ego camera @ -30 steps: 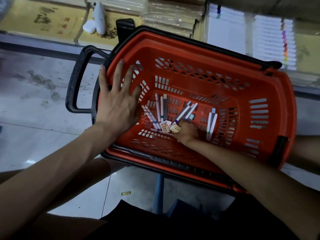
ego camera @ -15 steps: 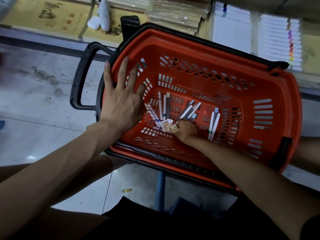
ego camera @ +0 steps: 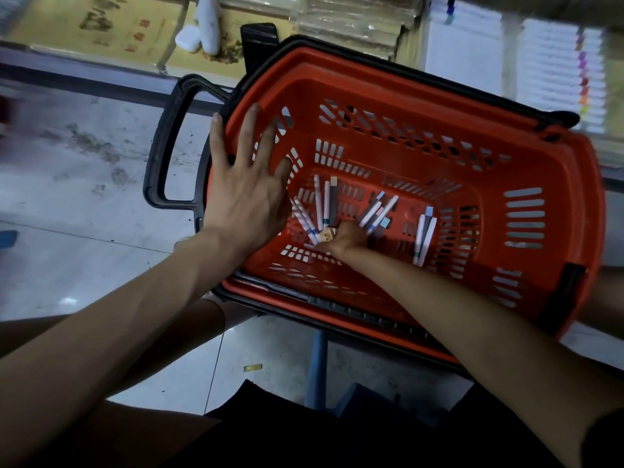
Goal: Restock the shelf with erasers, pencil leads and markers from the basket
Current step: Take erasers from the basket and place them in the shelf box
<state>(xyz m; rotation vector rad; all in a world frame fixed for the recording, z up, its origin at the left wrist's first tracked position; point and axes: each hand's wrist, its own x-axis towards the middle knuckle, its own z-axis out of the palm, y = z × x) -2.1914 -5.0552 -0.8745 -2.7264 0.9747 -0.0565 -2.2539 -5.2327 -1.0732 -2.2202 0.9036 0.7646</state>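
Grey floor tiles (ego camera: pixel 84 231) are seen under everything. A small yellow scrap (ego camera: pixel 252 367) is lying on them close to the person, beside a blue stool leg (ego camera: pixel 317 373). Both bare forearms are stretched forward from the lower edge of the view.

A red basket (ego camera: pixel 557 184) is seen above the stool leg, turned at an angle, with a black handle (ego camera: pixel 162 157) standing out on its left end. The left hand (ego camera: pixel 246 194) is laid on the left rim and inner wall of the basket. Its grip is wide: the fingers are straight and spread, and nothing is enclosed by them.

The right hand (ego camera: pixel 347 238) is lowered to the basket bottom, its back turned up and its fingers curled under. It cannot be told whether anything is enclosed in this grip. A small yellowish packet (ego camera: pixel 327 235) is seen just to the left of this grip, seemingly touching it; its print cannot be read.

White markers (ego camera: pixel 319 204) are scattered on the basket bottom around this grip. One bunch lies to its left, between the two hands. A few slanted ones lie just beyond it, and one more group lies apart on its right.

Beyond the basket, the shelf (ego camera: pixel 67 74) is seen, blurred. A white oblong object (ego camera: pixel 207 25) is lying on yellowish cartons there, and rows of white pens with coloured ends (ego camera: pixel 547 62) are stacked far to the right.
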